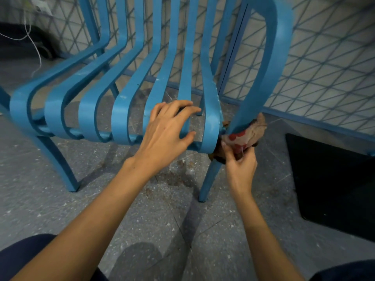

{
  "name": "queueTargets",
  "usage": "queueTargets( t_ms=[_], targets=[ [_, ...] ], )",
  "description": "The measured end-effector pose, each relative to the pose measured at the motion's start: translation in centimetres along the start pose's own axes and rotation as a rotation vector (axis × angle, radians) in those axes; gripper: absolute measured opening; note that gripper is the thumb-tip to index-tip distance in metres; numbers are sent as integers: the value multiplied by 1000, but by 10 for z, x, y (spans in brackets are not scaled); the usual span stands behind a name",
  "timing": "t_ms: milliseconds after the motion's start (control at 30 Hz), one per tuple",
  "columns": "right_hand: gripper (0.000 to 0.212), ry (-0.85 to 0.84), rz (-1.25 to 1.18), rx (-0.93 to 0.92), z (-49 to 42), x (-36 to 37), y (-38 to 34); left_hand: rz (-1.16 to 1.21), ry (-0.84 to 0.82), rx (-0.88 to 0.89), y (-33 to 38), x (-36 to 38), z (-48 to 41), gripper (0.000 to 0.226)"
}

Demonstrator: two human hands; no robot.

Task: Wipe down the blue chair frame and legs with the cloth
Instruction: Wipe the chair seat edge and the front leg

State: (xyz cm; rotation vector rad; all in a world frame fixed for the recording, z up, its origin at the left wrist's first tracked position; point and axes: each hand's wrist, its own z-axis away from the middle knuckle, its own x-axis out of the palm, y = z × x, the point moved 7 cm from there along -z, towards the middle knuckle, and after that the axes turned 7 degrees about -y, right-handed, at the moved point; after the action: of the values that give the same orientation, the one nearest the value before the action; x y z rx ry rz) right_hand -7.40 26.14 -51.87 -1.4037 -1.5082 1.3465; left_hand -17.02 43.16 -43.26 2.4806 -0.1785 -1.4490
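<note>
Right hand pinches cloth wrapped against blue chair front leg. Left hand, fingers spread and relaxed, rests on chair's seat slats, holding nothing.

Blue slatted chair; brown, red-dotted cloth; grey speckled floor

Dim cool light, soft shadows on floor, wide-angle edge bending, slight blur

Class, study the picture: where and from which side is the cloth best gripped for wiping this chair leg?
Grip the cloth by its loose ends on the near side, from below, as the right hand does: it wraps round the leg, so pinching the ends together likely keeps it snug.
</note>
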Motion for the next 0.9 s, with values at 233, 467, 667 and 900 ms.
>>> queueTargets(
  t_ms=[233,467,667,900],
  targets=[
    [26,147,86,-53,9,16,45,64,36,30,7,-2,7,40],
    [40,-21,218,78,28,15,80,175,-21,291,59,22,33,22],
    [30,-16,-54,34,3,-3,21,196,-726,-35,25,129,77,27],
    [18,-17,94,138,17,15,76,385,-842,-486,-10,169,104,53]
  ],
)
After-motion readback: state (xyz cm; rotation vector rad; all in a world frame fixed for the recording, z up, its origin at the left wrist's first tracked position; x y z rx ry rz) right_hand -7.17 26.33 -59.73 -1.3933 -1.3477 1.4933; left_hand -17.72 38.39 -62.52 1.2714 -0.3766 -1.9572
